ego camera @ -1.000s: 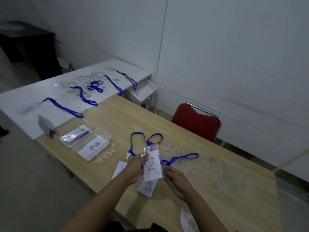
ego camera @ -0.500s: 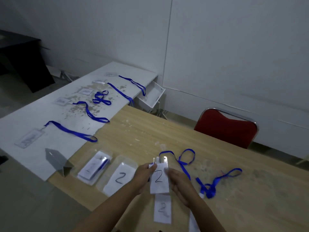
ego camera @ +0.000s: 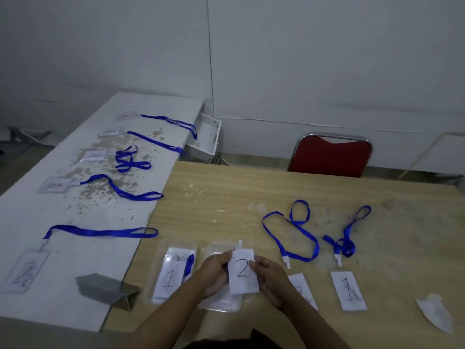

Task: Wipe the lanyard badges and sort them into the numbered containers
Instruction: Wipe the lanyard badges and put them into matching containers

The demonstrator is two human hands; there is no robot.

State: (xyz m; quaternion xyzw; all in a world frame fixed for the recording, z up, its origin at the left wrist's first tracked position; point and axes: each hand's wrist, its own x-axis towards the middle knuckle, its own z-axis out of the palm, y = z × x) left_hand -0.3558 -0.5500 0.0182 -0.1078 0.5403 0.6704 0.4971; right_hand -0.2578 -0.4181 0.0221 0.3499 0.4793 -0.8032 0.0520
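The light, slippery clear plastic badge sleeve with its white "2" card (ego camera: 242,272) is pinched at both side edges by the left hand (ego camera: 214,273) and right hand (ego camera: 270,279), best kept there.

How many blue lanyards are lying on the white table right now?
5, in a row from far to near. None seems hidden.
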